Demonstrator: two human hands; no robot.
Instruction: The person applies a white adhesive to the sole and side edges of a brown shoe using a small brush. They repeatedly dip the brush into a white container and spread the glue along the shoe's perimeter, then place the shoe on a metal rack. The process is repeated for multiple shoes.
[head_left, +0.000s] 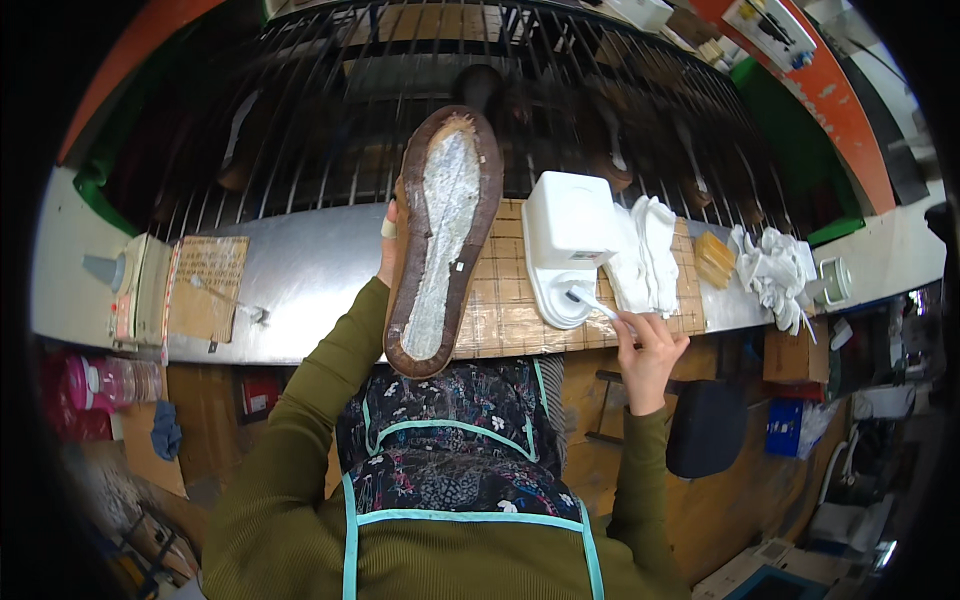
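A brown shoe upper is held upright before me, its underside facing me. A dark brown border runs around a pale grey, fibrous middle on that underside. My left hand, mostly hidden behind the shoe, grips it from its left side; one finger has a light wrap. My right hand pinches the white handle of a small brush. The brush's dark tip is at the round opening of a white plastic pot, which stands on the worktop right of the shoe.
White gloves lie right of the pot, then a yellowish block and a crumpled white cloth. Taped cardboard covers part of the metal worktop. Behind is a barred rack carrying several shoes. Cardboard lies at left.
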